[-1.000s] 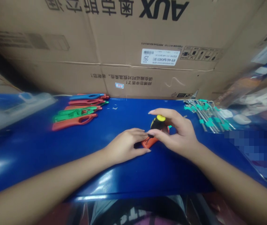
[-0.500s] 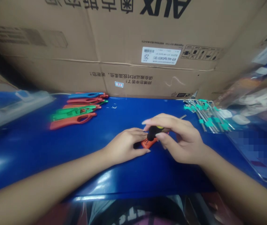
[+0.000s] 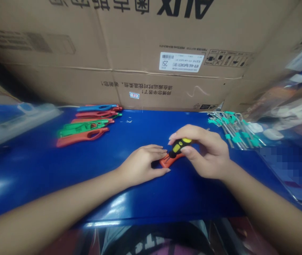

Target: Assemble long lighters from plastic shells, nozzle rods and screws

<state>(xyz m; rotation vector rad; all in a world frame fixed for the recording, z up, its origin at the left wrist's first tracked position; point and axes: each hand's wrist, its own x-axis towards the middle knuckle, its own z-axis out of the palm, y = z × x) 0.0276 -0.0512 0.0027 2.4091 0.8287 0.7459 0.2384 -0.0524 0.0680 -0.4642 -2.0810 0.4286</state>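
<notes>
An orange lighter handle lies on the blue tabletop in front of me. My left hand is closed around its left end, with fingertips on the far side and thumb on the near side. My right hand grips a black and yellow screwdriver. The screwdriver leans over the handle, its thin shaft pointing down at the left end beside my left fingertips. Whether the tip touches a screw cannot be made out. My right hand covers the far end of the handle.
Several orange, green, red and blue lighter handles lie in a row at the left. Metal tubes with teal fittings are heaped at the right. A large cardboard box stands along the back. Clear plastic lies at the far left.
My right hand has risen slightly, and the screwdriver has tilted so that more of its yellow grip shows. My left hand and the orange handle have stayed in place.
</notes>
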